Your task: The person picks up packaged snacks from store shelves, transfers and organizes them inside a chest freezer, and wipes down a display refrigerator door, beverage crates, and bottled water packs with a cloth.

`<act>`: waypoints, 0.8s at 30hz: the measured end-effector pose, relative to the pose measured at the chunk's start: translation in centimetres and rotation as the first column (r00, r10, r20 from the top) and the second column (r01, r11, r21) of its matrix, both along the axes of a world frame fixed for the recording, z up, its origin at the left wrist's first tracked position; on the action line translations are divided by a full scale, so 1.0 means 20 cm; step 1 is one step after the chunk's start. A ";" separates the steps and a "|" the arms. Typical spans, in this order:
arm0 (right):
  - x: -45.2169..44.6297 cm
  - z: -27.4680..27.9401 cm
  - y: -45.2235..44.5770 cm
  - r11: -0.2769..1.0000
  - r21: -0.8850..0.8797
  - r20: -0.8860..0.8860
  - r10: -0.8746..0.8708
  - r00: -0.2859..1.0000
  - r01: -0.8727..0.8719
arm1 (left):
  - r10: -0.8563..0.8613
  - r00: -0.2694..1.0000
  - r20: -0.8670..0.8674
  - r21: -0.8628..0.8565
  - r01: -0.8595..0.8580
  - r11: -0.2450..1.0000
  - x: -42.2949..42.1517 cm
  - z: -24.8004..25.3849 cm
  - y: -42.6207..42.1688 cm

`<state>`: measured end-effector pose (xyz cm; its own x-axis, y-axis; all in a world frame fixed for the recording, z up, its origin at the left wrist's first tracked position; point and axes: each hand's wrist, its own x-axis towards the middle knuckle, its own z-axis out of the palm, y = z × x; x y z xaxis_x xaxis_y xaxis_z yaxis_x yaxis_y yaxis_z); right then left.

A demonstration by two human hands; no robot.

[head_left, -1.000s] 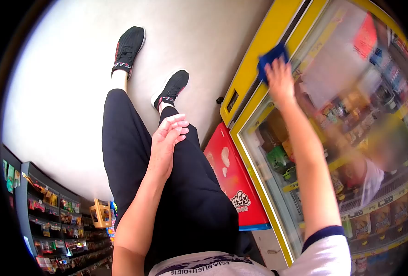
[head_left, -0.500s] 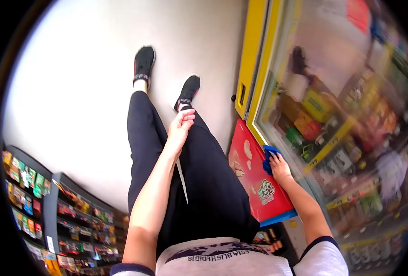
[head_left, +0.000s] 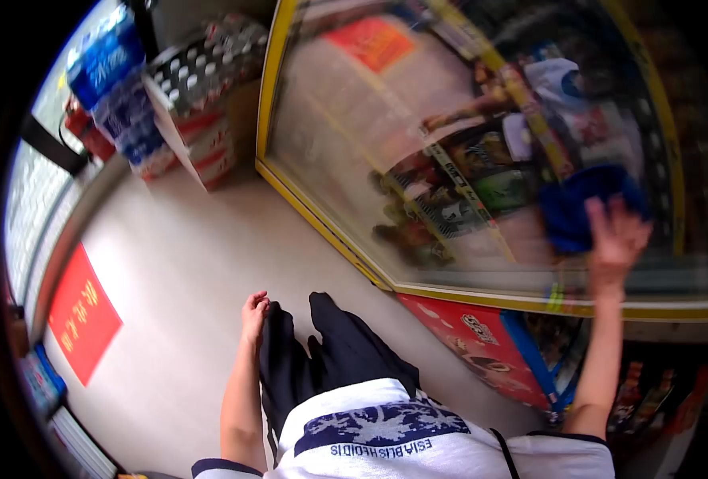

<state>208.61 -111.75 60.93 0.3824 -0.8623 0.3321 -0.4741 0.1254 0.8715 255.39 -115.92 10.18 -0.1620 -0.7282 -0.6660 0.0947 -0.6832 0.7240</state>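
A dark blue cloth lies against the glass door of a yellow-framed cooler at the right. My right hand presses on the cloth, its fingers spread over it and blurred by motion. Low at the centre, my left hand hangs beside my dark trousers, away from the cooler. Its fingers are loosely curled, and I cannot make out anything in them. Behind the glass are packaged goods, mixed with reflections.
Below the cooler door stands a red panel with a blue edge. Stacked drink packs and boxes stand at the upper left. A red mat with yellow characters is on the floor. Bottles show at the lower right.
The view has swung toward the glass door and the drink packs. My right hand has moved with the blue cloth from the door's lower edge up onto the glass. My left hand now hangs lower.
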 end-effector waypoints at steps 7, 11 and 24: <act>-0.28 1.04 0.07 0.738 -0.603 -0.003 0.378 0.926 -0.303 | -0.023 0.989 0.149 -0.083 0.035 0.996 0.27 0.20 -0.19; 0.07 0.29 -0.36 0.729 -0.654 0.107 0.352 0.930 -0.201 | -0.137 0.938 0.318 -0.050 0.161 0.986 0.44 -0.02 -0.13; 0.10 -0.45 -0.09 0.963 0.134 0.554 -0.269 0.788 0.234 | -0.269 0.527 0.806 -0.080 0.548 0.833 1.01 -0.15 -0.08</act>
